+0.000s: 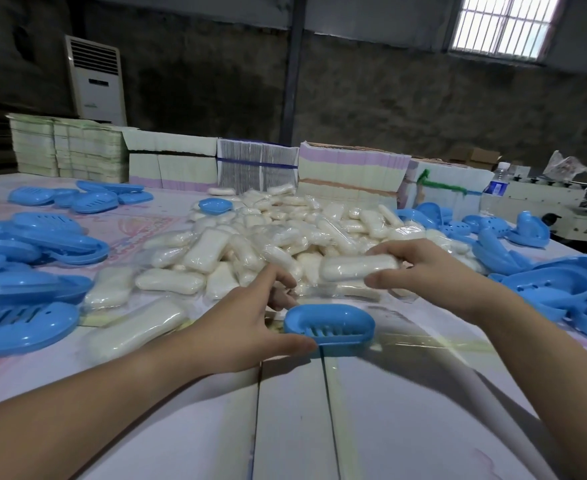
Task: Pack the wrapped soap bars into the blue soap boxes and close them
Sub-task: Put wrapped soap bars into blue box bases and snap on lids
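The left hand (247, 320) grips the left end of an open blue soap box (330, 323), thumb along the near rim and fingers curled round the far side. Its forearm reaches in from the lower left, palm turned toward the right. The right hand (420, 268) pinches a wrapped soap bar (358, 266) between the thumb below and the fingers curled over the top, holding it just above and beyond the box. That forearm comes in from the lower right. The bar's long axis runs left to right, roughly level, and the box lies the same way, slotted floor up, on the table (389, 393). Beyond both hands is a heap of wrapped bars (268, 233). Blue box halves (25, 271) lie outside each hand.
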`<move>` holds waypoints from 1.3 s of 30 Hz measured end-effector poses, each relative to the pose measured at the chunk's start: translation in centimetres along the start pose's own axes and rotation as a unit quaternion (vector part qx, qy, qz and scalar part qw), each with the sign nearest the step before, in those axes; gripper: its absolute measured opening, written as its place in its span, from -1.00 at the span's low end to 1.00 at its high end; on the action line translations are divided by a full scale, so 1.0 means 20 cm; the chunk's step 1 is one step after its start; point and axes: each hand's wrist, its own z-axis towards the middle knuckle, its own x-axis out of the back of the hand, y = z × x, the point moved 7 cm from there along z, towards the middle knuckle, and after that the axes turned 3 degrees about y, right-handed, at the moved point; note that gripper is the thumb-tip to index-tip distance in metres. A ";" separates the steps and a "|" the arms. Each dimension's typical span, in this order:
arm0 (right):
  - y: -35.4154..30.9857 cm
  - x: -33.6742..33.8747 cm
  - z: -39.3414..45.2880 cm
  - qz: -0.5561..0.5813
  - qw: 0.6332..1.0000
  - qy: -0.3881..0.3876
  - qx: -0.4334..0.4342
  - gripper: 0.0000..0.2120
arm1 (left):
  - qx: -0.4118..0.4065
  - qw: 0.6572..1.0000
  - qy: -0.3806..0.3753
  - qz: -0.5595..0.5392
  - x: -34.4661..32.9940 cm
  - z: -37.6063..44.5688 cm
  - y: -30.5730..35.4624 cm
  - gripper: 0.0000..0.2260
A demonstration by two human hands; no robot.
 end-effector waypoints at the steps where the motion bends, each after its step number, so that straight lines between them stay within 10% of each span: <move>1: -0.01 -0.02 -0.01 -0.021 0.999 -0.023 0.012 -0.79 | 0.003 1.000 -0.002 -0.002 0.00 0.00 0.00 -0.46; 39: 0.05 -0.17 0.00 -0.085 0.987 -0.133 0.002 -0.81 | 0.017 1.000 -0.003 0.007 0.00 0.01 -0.03 -0.66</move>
